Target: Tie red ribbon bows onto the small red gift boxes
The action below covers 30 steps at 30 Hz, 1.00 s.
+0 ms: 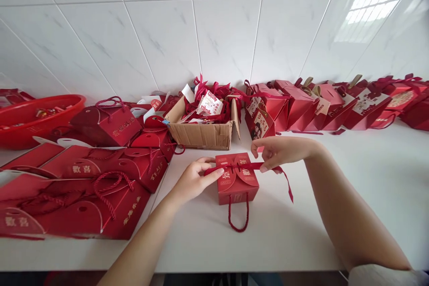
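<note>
A small red gift box (237,187) with gold lettering sits on the white table in front of me. Its rope handle hangs down over the near side. A dark red ribbon (254,166) runs across the top through slots in the overlapping flaps. On the box's left side, my left hand (192,178) pinches one end of the ribbon, thumb over the flap. To the right, my right hand (281,152) grips the other end between thumb and fingers, and the tail dangles past it. The ribbon is stretched between both hands with no knot visible.
A cardboard carton (201,136) of ribbons and printed tags stands behind the gift box. Flat and part-folded red boxes (77,205) cover the left side, near a red plastic basin (43,120). Several finished-looking red boxes (301,107) line the tiled wall at right.
</note>
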Tool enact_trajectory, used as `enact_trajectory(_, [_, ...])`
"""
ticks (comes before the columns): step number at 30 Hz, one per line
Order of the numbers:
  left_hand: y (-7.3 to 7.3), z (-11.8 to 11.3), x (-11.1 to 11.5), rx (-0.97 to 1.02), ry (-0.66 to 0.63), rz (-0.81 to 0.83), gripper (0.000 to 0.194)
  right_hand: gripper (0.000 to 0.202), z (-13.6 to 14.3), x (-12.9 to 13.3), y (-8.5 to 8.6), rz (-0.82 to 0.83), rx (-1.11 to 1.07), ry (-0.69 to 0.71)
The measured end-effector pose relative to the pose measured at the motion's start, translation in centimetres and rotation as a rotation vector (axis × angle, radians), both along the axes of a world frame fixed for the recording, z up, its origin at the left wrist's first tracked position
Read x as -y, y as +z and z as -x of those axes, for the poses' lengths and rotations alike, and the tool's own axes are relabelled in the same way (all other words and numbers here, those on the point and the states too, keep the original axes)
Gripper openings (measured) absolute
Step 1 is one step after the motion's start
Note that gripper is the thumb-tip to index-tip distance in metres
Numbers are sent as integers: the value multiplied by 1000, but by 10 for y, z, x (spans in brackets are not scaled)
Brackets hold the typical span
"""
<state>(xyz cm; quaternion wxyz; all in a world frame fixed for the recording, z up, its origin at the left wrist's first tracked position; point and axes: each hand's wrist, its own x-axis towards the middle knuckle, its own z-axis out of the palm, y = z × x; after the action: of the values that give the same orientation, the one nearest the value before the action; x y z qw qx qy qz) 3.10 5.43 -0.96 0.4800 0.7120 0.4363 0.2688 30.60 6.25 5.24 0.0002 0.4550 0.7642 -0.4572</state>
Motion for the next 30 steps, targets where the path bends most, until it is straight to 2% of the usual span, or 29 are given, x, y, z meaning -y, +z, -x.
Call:
enact_trajectory(2, [7, 8, -1, -42, -23, 34, 35, 31, -6, 2, 3, -30, -81, -18])
enact_trajectory(4, [16, 17, -2, -20, 11, 29, 44, 28, -13, 5, 7, -56, -165, -50])
enact_trajectory(7, [32, 29, -3, 117, 21, -14, 50, 25, -23, 9, 11, -30, -239, -56])
enact_trajectory(10, [53, 34, -2, 238, -68, -51, 47, 22, -31, 11, 13, -42, -396, -30])
enact_trajectory(14, [83, 26, -3, 344, -136, -88, 35, 19, -31, 11, 10, -81, -690, -122])
enact_trajectory(18, [103, 8, -9, 498, -173, -122, 27, 23, -23, 12, 9, -1, -860, -276])
enact_trajectory(21, [110, -4, -13, 551, -195, -162, 34, 19, -16, 15, 11, 80, -954, -374])
enact_trajectory(23, [111, -9, -13, 547, -186, -200, 33, 27, -11, 17, 12, 84, -1002, -378])
enact_trajectory(26, [111, -14, -7, 511, -128, -299, 24, 32, -1, 21, 14, 20, -1051, -391])
enact_trajectory(30, [111, -16, 3, 428, -123, -400, 29, 17, 15, 27, 16, -165, -1075, -479])
